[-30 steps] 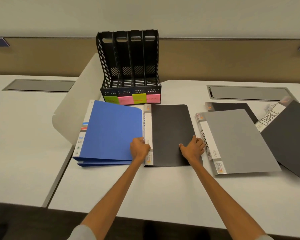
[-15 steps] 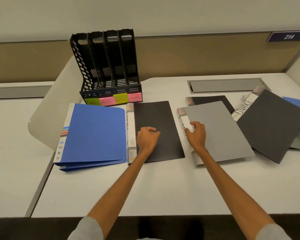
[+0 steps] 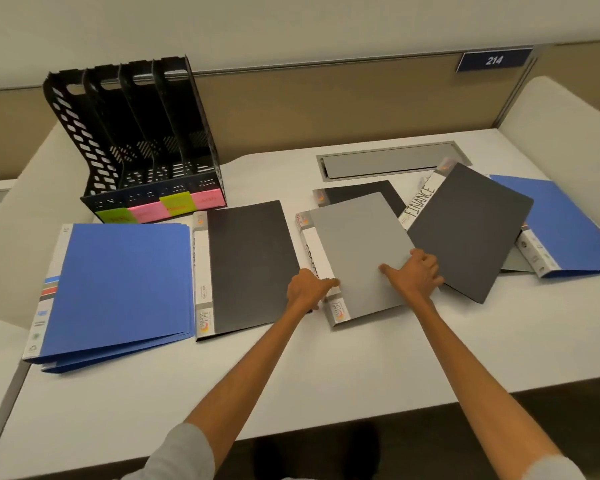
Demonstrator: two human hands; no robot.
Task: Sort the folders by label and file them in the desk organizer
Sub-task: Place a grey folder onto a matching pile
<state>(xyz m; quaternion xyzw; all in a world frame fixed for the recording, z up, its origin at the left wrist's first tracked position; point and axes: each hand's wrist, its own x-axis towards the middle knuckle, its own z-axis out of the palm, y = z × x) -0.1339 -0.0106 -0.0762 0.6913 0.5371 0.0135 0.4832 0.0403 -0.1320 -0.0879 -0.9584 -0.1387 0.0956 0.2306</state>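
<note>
**On the tabletop, nothing filed yet**

At upper left the organizer (image 3: 136, 140) stands with all four slots empty, coloured notes (image 3: 160, 206) along its front. Every folder lies flat on the tabletop (image 3: 291, 375). A blue stack (image 3: 118, 285) is at left, with a black folder (image 3: 250, 265) just beside it. The grey folder (image 3: 357, 254) lies at centre over a second black folder (image 3: 361, 190). The FINANCE folder (image 3: 471, 230) and a blue folder (image 3: 568, 226) are at right. Filing looks wholly undone; sorting seems under way. Both arms reach forward to the grey folder. The left hand (image 3: 307, 289) pinches its white spine, and the right hand (image 3: 416, 271) grips its right edge, thumb laid on the cover.
</note>
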